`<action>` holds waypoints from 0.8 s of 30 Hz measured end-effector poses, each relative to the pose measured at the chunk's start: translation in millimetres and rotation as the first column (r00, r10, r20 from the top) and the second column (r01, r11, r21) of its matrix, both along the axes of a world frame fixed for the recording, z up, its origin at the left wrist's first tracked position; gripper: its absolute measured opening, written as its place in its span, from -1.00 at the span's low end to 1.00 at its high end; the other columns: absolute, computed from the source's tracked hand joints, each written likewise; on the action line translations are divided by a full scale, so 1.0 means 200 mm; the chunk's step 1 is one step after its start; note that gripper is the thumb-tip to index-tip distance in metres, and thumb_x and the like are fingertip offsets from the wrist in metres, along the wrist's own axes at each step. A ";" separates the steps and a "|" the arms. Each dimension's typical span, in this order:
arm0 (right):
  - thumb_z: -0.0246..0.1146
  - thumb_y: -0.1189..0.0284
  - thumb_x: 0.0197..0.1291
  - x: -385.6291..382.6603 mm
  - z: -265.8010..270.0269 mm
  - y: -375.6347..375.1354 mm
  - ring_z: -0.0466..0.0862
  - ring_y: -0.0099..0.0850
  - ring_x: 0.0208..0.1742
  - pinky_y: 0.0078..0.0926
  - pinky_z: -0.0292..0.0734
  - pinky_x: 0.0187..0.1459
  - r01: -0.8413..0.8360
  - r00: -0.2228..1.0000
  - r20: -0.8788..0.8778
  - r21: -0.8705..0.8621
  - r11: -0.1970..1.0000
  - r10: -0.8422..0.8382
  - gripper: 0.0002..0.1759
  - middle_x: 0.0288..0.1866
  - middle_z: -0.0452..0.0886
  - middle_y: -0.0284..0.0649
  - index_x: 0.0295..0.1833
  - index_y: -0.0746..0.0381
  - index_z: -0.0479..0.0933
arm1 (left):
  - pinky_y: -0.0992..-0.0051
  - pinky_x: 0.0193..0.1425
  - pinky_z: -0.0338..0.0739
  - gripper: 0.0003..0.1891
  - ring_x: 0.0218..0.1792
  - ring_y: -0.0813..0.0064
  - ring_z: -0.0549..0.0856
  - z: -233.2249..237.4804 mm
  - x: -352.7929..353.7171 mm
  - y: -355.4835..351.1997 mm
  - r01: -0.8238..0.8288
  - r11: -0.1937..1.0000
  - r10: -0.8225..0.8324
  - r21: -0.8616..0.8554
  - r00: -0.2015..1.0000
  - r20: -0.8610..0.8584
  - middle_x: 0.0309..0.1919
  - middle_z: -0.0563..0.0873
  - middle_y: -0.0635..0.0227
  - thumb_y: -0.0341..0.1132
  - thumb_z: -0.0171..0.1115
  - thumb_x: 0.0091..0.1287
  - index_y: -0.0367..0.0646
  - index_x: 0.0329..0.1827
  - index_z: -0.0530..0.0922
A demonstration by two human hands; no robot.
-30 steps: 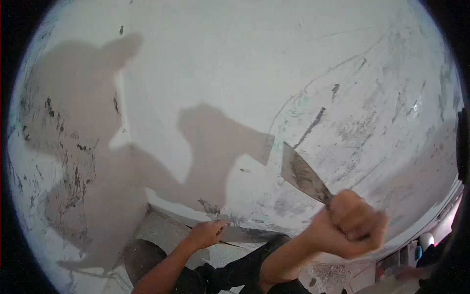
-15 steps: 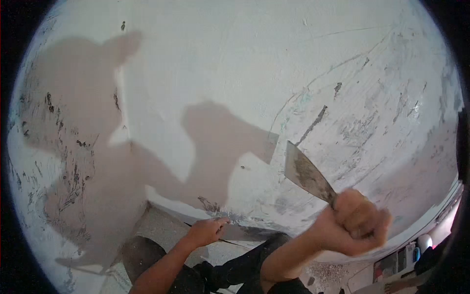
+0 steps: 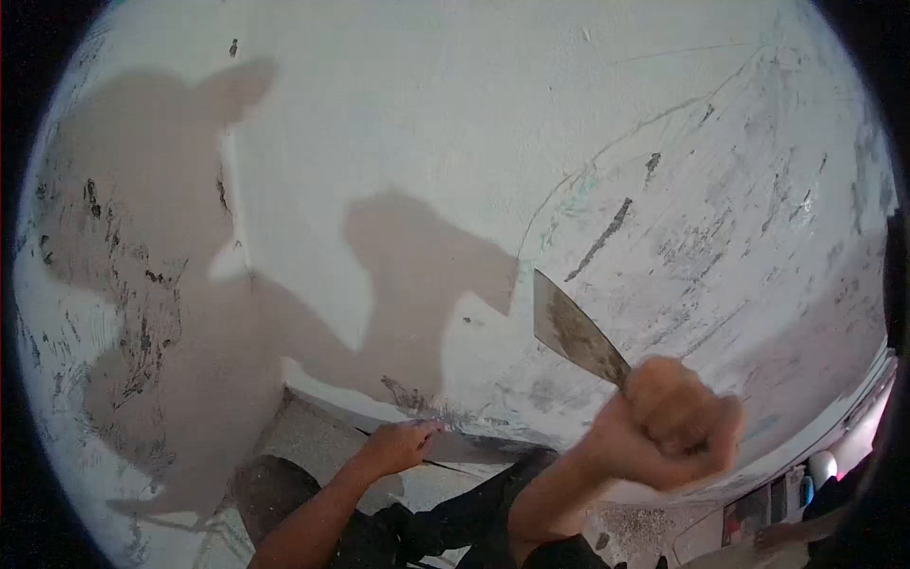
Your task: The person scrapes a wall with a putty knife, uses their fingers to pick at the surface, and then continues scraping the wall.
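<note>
My right hand (image 3: 668,422) is closed around the handle of a putty knife (image 3: 578,327). Its flat, stained metal blade points up and left, in front of the scraped wall (image 3: 720,218). The handle is hidden inside the fist. Lower down, my left hand (image 3: 400,448) sits by the foot of the wall with its fingers curled in; what they hold, if anything, I cannot tell. Beside those fingers runs a grey strip (image 3: 488,449) along the wall's base.
Dark gouges and patchy scrapes mark the wall, and a shadow (image 3: 398,256) falls across it. My bent knee (image 3: 275,488) is close to the corner. Debris (image 3: 635,531) lies on the floor at right, near a box (image 3: 758,512) of items.
My right hand and the putty knife have shifted slightly left, the blade tip with them. My left hand stays nearly in place.
</note>
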State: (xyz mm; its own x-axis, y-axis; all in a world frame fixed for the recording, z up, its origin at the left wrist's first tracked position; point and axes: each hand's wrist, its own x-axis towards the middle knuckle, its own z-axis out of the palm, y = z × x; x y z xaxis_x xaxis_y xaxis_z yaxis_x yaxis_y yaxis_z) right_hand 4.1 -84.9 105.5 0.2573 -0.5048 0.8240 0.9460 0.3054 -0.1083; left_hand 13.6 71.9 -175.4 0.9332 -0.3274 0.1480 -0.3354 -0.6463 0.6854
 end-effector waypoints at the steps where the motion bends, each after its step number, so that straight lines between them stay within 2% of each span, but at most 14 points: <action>1: -0.09 0.25 0.31 -0.03 0.00 0.00 -0.11 -0.64 -0.87 -0.59 -0.15 -0.81 0.078 0.997 -0.032 0.184 0.980 -0.073 -0.51 -0.89 -0.01 -0.46 -0.70 0.03 0.00 | 0.12 -0.11 0.57 -0.66 -0.21 0.07 0.70 0.02 0.00 0.00 -0.006 0.999 0.007 0.039 1.000 -0.023 -0.18 0.72 0.13 -0.22 0.02 0.38 -0.04 0.17 0.51; 2: -0.10 0.24 0.32 -0.04 0.03 -0.05 -0.09 -0.64 -0.88 -0.60 -0.14 -0.81 -0.006 0.992 0.120 -0.220 0.976 0.033 -0.52 -0.88 -0.01 -0.47 -0.69 0.04 0.02 | 0.12 -0.11 0.57 -0.66 -0.21 0.07 0.70 0.00 0.00 0.00 -0.013 0.999 0.014 0.034 1.000 -0.026 -0.18 0.72 0.13 -0.22 0.02 0.38 -0.04 0.17 0.51; 5: -0.11 0.22 0.33 0.05 -0.01 -0.02 -0.09 -0.67 -0.89 -0.63 -0.13 -0.83 -0.028 0.998 0.046 -0.243 0.970 0.040 -0.52 -0.88 0.00 -0.49 -0.68 0.03 0.03 | 0.13 -0.13 0.57 -0.67 -0.22 0.07 0.70 -0.05 0.02 0.00 -0.009 1.000 0.009 0.000 1.000 0.024 -0.17 0.72 0.16 -0.22 0.04 0.38 -0.03 0.17 0.51; 7: -0.12 0.23 0.35 0.01 0.00 -0.01 -0.08 -0.68 -0.89 -0.65 -0.14 -0.82 0.072 0.997 0.028 -0.214 0.974 -0.068 -0.52 -0.88 0.00 -0.48 -0.68 0.02 0.03 | 0.13 -0.14 0.58 -0.67 -0.22 0.07 0.70 0.00 0.01 0.01 -0.014 1.000 0.013 -0.020 0.999 -0.045 -0.15 0.71 0.15 -0.23 0.05 0.37 -0.04 0.16 0.52; 9: -0.12 0.24 0.36 -0.02 0.00 -0.05 -0.06 -0.67 -0.89 -0.65 -0.13 -0.82 -0.042 0.993 0.106 -0.132 0.990 0.057 -0.51 -0.88 0.00 -0.46 -0.68 0.02 0.03 | 0.13 -0.14 0.58 -0.67 -0.23 0.07 0.70 0.02 -0.01 0.02 -0.016 1.000 0.015 -0.022 0.999 -0.029 -0.16 0.71 0.14 -0.23 0.05 0.37 -0.04 0.15 0.52; 13: -0.13 0.23 0.37 0.06 -0.01 -0.04 -0.07 -0.68 -0.88 -0.67 -0.12 -0.81 -0.072 0.996 0.037 -0.253 0.965 0.084 -0.51 -0.88 0.00 -0.47 -0.68 0.01 0.02 | 0.13 -0.15 0.58 -0.67 -0.25 0.06 0.70 0.02 0.01 0.02 0.004 1.000 -0.005 -0.013 0.997 -0.071 -0.18 0.70 0.11 -0.24 0.05 0.37 -0.05 0.16 0.51; 14: -0.12 0.23 0.37 0.04 -0.01 -0.01 -0.09 -0.67 -0.87 -0.66 -0.13 -0.80 0.100 0.995 0.011 -0.134 0.986 -0.099 -0.51 -0.88 -0.01 -0.47 -0.68 0.01 0.02 | 0.13 -0.15 0.58 -0.67 -0.25 0.06 0.70 0.01 0.02 0.01 0.002 1.000 -0.003 -0.011 0.998 -0.065 -0.18 0.70 0.11 -0.24 0.05 0.37 -0.05 0.16 0.51; 17: -0.11 0.23 0.37 -0.02 0.03 -0.07 -0.09 -0.66 -0.86 -0.61 -0.12 -0.81 -0.055 0.988 0.133 -0.157 0.986 0.077 -0.51 -0.87 -0.04 -0.46 -0.67 0.04 0.03 | 0.12 -0.15 0.57 -0.66 -0.24 0.05 0.69 -0.05 0.01 0.01 -0.010 1.000 0.009 0.011 1.000 0.020 -0.22 0.70 0.10 -0.23 0.03 0.38 -0.05 0.18 0.50; 18: -0.10 0.23 0.36 0.00 0.02 -0.04 -0.09 -0.65 -0.86 -0.63 -0.12 -0.81 0.222 0.975 -0.006 0.021 0.975 -0.222 -0.52 -0.86 -0.08 -0.47 -0.66 0.04 0.03 | 0.12 -0.16 0.57 -0.65 -0.24 0.07 0.69 -0.06 0.02 0.02 -0.012 1.000 0.012 0.013 1.000 0.000 -0.23 0.70 0.11 -0.22 0.04 0.38 -0.04 0.19 0.49; 19: -0.10 0.23 0.36 0.02 0.00 -0.02 -0.09 -0.65 -0.86 -0.63 -0.12 -0.81 0.227 0.974 -0.008 0.019 0.974 -0.227 -0.52 -0.86 -0.08 -0.47 -0.66 0.04 0.03 | 0.12 -0.17 0.57 -0.64 -0.24 0.08 0.69 -0.06 0.02 0.02 -0.006 1.000 0.007 0.016 1.000 -0.020 -0.25 0.70 0.11 -0.21 0.04 0.38 -0.04 0.20 0.48; 21: -0.13 0.21 0.37 0.06 -0.03 -0.02 -0.09 -0.65 -0.86 -0.64 -0.11 -0.81 0.053 0.995 -0.082 -0.080 0.995 -0.060 -0.52 -0.85 -0.09 -0.47 -0.66 0.04 0.02 | 0.12 -0.18 0.56 -0.64 -0.24 0.09 0.69 -0.04 0.02 0.01 0.009 1.000 -0.008 0.025 0.999 -0.038 -0.26 0.70 0.12 -0.20 0.04 0.39 -0.03 0.21 0.47; 22: -0.12 0.21 0.36 0.06 -0.02 -0.03 -0.10 -0.64 -0.86 -0.61 -0.12 -0.80 0.487 0.869 -0.050 -0.081 0.869 -0.492 -0.51 -0.85 -0.10 -0.48 -0.66 0.03 0.01 | 0.13 -0.19 0.56 -0.64 -0.26 0.10 0.69 -0.01 0.01 0.01 0.020 1.000 -0.019 0.007 0.998 -0.055 -0.27 0.70 0.12 -0.20 0.04 0.39 -0.03 0.21 0.48; 23: -0.12 0.21 0.36 0.04 -0.01 -0.06 -0.10 -0.64 -0.86 -0.61 -0.12 -0.80 0.483 0.872 -0.047 -0.082 0.872 -0.488 -0.51 -0.85 -0.10 -0.48 -0.66 0.03 0.01 | 0.14 -0.21 0.57 -0.64 -0.28 0.11 0.69 0.01 0.00 0.01 0.027 1.000 -0.028 -0.014 0.997 -0.076 -0.27 0.70 0.13 -0.20 0.05 0.38 -0.03 0.21 0.48; 24: -0.13 0.20 0.36 0.01 0.00 -0.10 -0.08 -0.63 -0.85 -0.59 -0.12 -0.81 0.239 0.971 0.054 -0.103 0.966 -0.234 -0.53 -0.84 -0.08 -0.47 -0.64 0.05 0.04 | 0.14 -0.21 0.57 -0.64 -0.28 0.11 0.69 -0.02 0.01 0.02 0.020 1.000 -0.021 -0.018 0.997 -0.073 -0.27 0.70 0.13 -0.20 0.05 0.38 -0.03 0.21 0.48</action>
State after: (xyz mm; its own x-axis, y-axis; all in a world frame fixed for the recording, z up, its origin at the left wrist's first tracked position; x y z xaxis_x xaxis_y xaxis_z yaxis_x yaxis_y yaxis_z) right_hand 5.5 -105.5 105.1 0.1059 -0.4544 0.8845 0.9943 0.0611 -0.0877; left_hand 16.1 75.5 -179.2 0.9348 -0.3448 0.0852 -0.2971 -0.6277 0.7195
